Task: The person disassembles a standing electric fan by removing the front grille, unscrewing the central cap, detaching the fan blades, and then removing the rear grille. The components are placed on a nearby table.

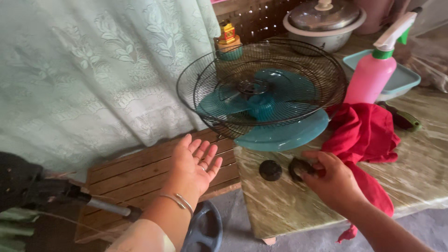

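While your left hand (196,163) is hovering flat with fingers spread at lower centre, your right hand (329,179) is pinching a dark round knob (298,168) beside the black cap (270,170); the wire guard (261,86) and teal blades (261,100) are lying dismantled above, reassembly seemingly remaining.

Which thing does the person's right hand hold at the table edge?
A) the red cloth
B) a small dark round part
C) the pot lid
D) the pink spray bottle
B: the right hand pinches a small dark round part between its fingers, beside a second dark round cap that lies on the table. The pink spray bottle stands untouched further back, and the left hand is open and empty.
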